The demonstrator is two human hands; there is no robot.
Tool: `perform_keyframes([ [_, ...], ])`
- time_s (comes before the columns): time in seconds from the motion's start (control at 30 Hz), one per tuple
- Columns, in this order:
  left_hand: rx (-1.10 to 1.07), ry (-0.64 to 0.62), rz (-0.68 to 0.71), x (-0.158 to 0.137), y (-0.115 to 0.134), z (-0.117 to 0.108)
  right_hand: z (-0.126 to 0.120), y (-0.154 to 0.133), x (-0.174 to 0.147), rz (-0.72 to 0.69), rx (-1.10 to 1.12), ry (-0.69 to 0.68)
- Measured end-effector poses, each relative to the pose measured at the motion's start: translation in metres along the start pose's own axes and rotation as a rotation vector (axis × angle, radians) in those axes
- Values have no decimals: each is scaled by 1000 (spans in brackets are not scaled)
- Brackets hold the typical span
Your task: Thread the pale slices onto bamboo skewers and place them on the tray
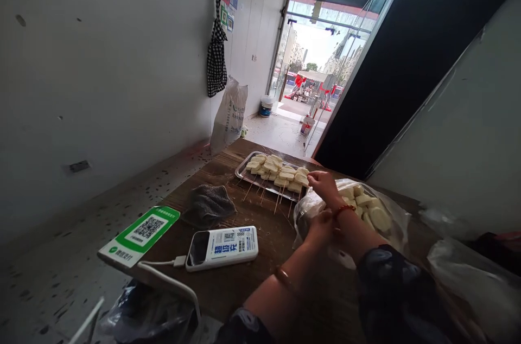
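Observation:
My right hand (323, 184) reaches over to the right end of a metal tray (240, 171), its fingers pinched at the edge of a pale food slice (302, 177). On that tray, thick whitish slices lie piled in a row on thin wooden skewers (278, 202), whose bare ends stick out toward me. Lower down, my left hand (321, 227) is closed beside a clear plastic bag (303, 208); what its fingers hold, if anything, is hidden. Inside the bag are several loose pale slices (378, 218), partly behind my right forearm.
On the wooden table lie a dark grey cloth (209, 204), a white power bank (232, 244) with a cable, and a green QR-code card (146, 230) at the left edge. Another plastic bag (468, 268) is at the right. Beyond stand a white sack (230, 116) and buckets (266, 106) near the glass door.

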State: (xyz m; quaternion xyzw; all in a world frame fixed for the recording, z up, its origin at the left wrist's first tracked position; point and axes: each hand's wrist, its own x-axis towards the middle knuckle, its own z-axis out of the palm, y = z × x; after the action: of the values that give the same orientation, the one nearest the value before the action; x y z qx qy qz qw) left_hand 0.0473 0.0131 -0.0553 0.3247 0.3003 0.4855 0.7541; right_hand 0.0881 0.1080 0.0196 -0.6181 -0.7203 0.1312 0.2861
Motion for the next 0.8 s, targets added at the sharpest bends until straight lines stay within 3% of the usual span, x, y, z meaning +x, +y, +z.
perform_keyframes([
  [0.17,-85,-4,-9,-14,15,4,-55,11,-33,-20,123,141],
  [0.47,-67,50,91,-17,46,6,-133,74,-147,92,96,303],
  [0.63,10,70,165,-18,53,6,-163,113,-205,188,-34,388],
  [0.8,136,68,185,-15,52,7,-170,153,-246,247,-141,388],
])
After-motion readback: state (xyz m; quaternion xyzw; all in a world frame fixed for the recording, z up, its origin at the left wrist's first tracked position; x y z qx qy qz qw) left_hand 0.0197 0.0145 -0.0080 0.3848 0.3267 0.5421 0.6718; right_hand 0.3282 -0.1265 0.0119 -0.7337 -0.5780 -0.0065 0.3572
